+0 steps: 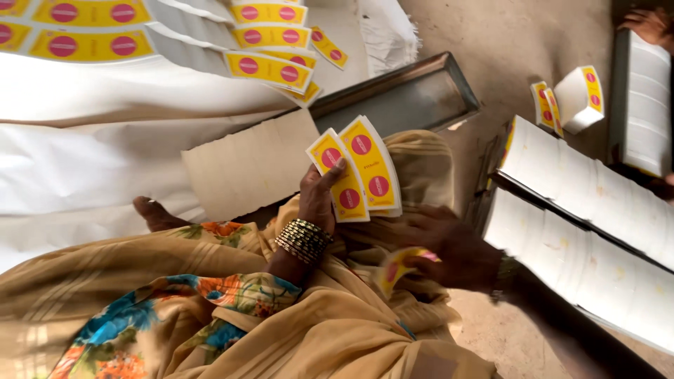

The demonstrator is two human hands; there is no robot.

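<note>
We see the left hand [317, 200] raised above the lap, gripping a fan of yellow labels [357, 168] with red dots. The right hand [449, 253], blurred, pinches a single curled yellow label [394, 268] low beside stacked white sheets [583, 203].

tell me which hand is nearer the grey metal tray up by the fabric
Left. The left hand, fanning yellow cards, is just below the tray; the right hand, holding one card, is lower down.
</note>
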